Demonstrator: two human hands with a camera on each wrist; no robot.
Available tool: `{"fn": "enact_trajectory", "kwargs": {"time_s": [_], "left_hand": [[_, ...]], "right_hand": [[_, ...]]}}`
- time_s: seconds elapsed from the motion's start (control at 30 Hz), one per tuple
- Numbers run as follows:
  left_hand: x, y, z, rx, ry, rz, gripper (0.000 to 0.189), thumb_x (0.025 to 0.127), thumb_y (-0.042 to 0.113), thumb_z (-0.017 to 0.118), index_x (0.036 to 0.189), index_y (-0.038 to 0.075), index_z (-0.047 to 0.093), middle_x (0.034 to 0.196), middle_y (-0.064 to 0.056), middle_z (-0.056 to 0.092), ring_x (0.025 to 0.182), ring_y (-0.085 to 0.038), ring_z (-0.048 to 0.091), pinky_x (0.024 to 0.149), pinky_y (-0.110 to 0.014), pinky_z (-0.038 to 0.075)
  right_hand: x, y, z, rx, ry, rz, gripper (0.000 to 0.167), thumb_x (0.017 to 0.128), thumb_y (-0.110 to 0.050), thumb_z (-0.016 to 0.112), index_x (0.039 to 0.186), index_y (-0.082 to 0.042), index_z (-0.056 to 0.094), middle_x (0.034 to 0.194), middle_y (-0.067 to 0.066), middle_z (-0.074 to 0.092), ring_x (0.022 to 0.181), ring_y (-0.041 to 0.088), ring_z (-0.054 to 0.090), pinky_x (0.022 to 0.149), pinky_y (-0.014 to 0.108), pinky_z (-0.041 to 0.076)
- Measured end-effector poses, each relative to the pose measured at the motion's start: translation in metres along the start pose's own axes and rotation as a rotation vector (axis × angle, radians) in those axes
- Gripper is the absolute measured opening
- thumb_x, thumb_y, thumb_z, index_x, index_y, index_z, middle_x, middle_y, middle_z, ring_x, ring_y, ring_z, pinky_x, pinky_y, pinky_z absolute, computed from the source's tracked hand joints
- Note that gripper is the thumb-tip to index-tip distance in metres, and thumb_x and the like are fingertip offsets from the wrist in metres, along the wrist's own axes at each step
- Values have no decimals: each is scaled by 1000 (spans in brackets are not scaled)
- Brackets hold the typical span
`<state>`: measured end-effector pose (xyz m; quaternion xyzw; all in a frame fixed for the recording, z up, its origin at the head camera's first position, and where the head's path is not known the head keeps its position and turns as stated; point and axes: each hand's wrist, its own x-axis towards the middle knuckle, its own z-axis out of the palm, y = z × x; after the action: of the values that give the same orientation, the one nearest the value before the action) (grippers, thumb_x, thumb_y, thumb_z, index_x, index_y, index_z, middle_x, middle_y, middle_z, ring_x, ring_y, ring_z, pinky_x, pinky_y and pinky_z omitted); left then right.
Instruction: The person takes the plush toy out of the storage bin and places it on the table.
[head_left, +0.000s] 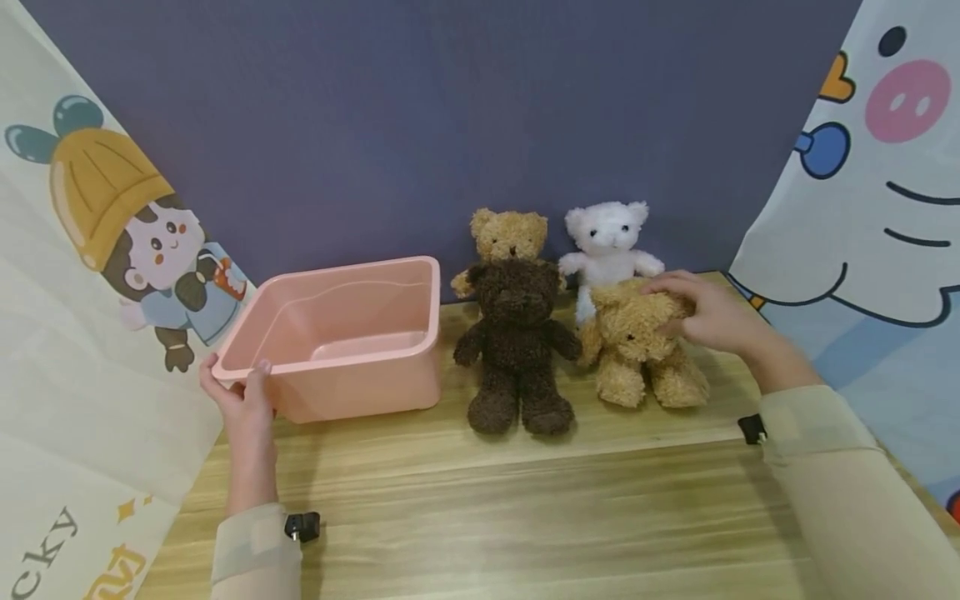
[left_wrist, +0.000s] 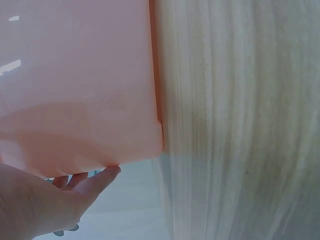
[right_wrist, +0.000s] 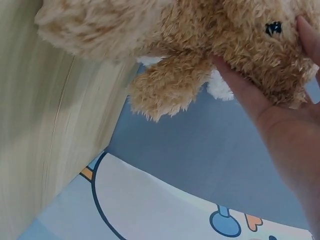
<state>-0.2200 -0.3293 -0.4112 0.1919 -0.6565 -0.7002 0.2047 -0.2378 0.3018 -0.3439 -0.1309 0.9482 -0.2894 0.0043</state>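
My left hand (head_left: 246, 408) holds the near left corner of a pink plastic bin (head_left: 356, 390), with the thumb at its rim. The left wrist view shows that hand (left_wrist: 60, 197) against the bin's side. The bin's visible inside holds nothing. On the right, my right hand (head_left: 712, 315) grips the head of a light brown teddy bear (head_left: 637, 333), which sits leaning forward on the table. In the right wrist view the thumb and fingers (right_wrist: 245, 92) press into its fur on both sides of the head.
A dark brown teddy bear (head_left: 519, 333) sits in the middle, in front of another tan teddy bear (head_left: 510, 236). Behind the held bear is a white teddy bear (head_left: 609, 242). A dark blue panel (head_left: 480, 108) closes off the back of the wooden table (head_left: 525, 517); printed sheets flank both sides.
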Motion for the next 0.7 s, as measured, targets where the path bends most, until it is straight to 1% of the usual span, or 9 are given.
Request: {"fn": "enact_trajectory", "kwargs": {"time_s": [0.07,0.13,0.17,0.2,0.27,0.3,0.37,0.5,0.7], "left_hand": [[0,1,-1,4,1,-2,71,108,38,57,158,53,10,176,-1,25,152,-22,36,130,-60,27],[-1,1,-1,13,4,-3,71,108,39,57,159,53,9,175,-3,26,151,-22,37,129,-60,29],[-1,1,-1,20,8,-3,71,108,39,57,158,54,10,175,-4,27,150,-22,38,129,-59,30],[-2,1,-1,23,10,0,71,108,40,57,159,53,10,174,-6,28,149,-22,39,128,-59,31],[-2,0,-1,37,21,3,71,108,41,58,159,53,11,172,-8,30,145,-22,41,126,-56,35],[-3,0,-1,43,27,8,71,107,41,59,159,53,12,170,-9,32,143,-21,43,124,-55,37],[-3,-1,0,53,37,10,71,107,41,61,160,51,15,168,-8,34,140,-20,45,121,-50,40],[-2,-1,1,63,58,35,72,105,37,65,161,47,20,163,-6,38,138,-21,46,114,-42,44],[3,6,-4,76,83,61,70,105,36,65,161,43,23,165,-3,38,142,-19,44,119,-40,43]], "right_hand": [[2,1,1,9,0,1,64,98,-8,74,156,-15,50,155,18,46,112,38,50,87,57,45],[4,2,2,20,-9,-8,66,101,-11,72,161,-14,45,161,21,40,122,44,49,95,63,45],[6,2,2,22,-17,-17,67,103,-12,70,164,-14,40,165,24,35,130,49,47,101,69,43],[9,2,3,17,-24,-28,68,105,-14,67,166,-15,36,169,25,29,141,53,40,108,75,38],[14,1,4,-6,-37,-52,70,109,-18,61,170,-17,27,176,26,14,155,59,21,114,83,25],[16,1,3,-36,-42,-64,71,111,-22,58,172,-19,22,178,26,6,158,61,11,116,85,19],[21,0,0,-90,-45,-69,71,113,-29,53,173,-21,15,179,22,-4,159,60,4,118,85,13],[27,-4,-11,-185,-46,-57,72,114,-41,47,173,-23,10,179,15,-15,159,61,-5,119,84,4],[35,-18,-18,-257,-74,-52,73,113,-47,47,173,-24,12,179,13,-17,160,59,-8,122,82,2]]}}
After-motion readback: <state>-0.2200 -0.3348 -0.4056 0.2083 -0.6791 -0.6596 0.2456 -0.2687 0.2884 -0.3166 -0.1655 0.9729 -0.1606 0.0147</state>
